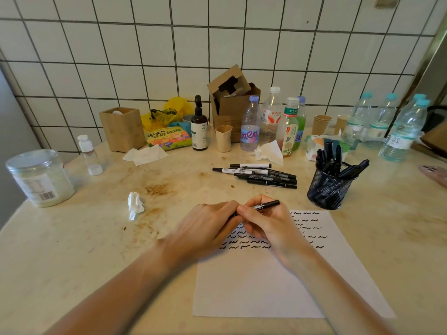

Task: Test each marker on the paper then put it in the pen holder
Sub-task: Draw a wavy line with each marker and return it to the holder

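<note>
So both hands, left hand and right hand, grip one marker mid-frame over the paper, probably capping it, so press till it clicks, then drop it upright in the pen holder at right.
</note>
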